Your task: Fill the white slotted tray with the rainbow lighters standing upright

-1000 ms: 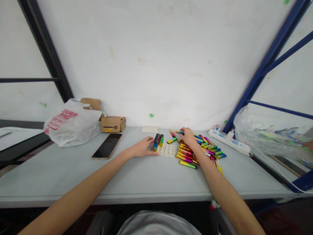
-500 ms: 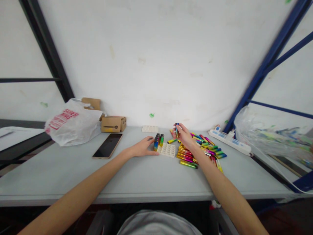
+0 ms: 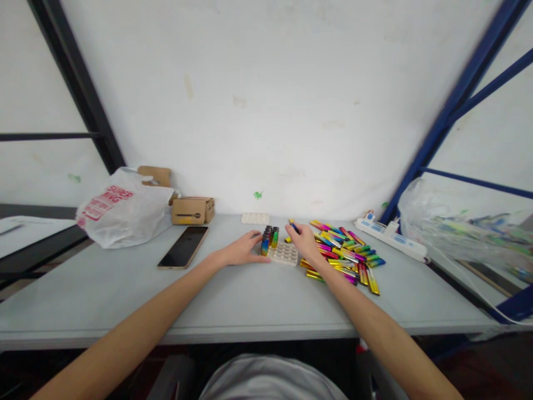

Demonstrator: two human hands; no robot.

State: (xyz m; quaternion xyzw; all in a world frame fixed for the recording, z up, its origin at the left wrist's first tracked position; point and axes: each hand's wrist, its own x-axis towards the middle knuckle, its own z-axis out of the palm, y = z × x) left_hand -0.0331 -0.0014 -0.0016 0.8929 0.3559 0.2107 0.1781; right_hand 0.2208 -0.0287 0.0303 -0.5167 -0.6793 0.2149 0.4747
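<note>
My left hand [image 3: 244,250] lies on the table at the left end of a pale tray with rows of round holes [image 3: 283,254]. Its thumb and fingers are spread, with the thumb touching the tray's near left edge. Between them, several shiny lighters [image 3: 265,243] with dark tops stand upright in the left rows. My right hand [image 3: 305,240] is pinched round a dark blue lighter [image 3: 293,226], held tilted above the tray's far right side; its lower part is hidden. Right of the tray lies a loose pile of metallic rainbow-coloured lighters [image 3: 350,255], partly behind my right wrist.
Against the wall lies another pale tray [image 3: 255,218]. On the left are a phone [image 3: 183,248], a small cardboard box [image 3: 192,211] and a white plastic bag [image 3: 125,208]. A power strip [image 3: 391,240] runs along the right side, near a clear bag [image 3: 462,233].
My right hand has moved left and slightly down, from over the pile towards the tray, with the lighter now tilted. My left hand and the upright lighters stay put.
</note>
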